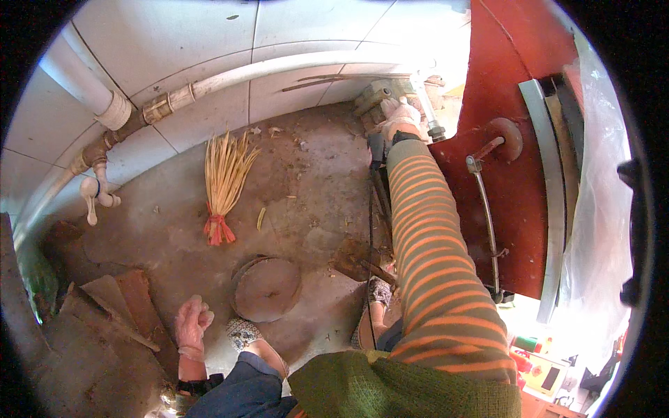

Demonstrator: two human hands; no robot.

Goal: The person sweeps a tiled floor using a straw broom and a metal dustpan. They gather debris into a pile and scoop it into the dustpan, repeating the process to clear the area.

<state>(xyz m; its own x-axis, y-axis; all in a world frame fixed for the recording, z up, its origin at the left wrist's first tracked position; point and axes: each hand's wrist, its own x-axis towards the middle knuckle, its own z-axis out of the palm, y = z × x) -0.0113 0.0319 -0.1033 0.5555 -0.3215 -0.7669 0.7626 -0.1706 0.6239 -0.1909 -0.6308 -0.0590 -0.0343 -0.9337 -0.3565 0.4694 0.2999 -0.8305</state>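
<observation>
My right arm, in a striped sleeve, stretches toward the far corner. There my right hand, in a clear plastic glove, is at a stack of dusty blocks by the wall. Its fingertips are partly lost in glare, so any grip is unclear. A pale upright pipe with a metal fitting stands just right of it. Low at the left, my left hand, also gloved, hangs with curled fingers and no visible object in it. A round, dusty lid-like disc lies on the floor near my shoe.
A straw whisk broom bound in red lies on the floor. Along the tiled wall runs a white pipe with a tap. Boards lean at left. A red panel rises at right, beside a cable.
</observation>
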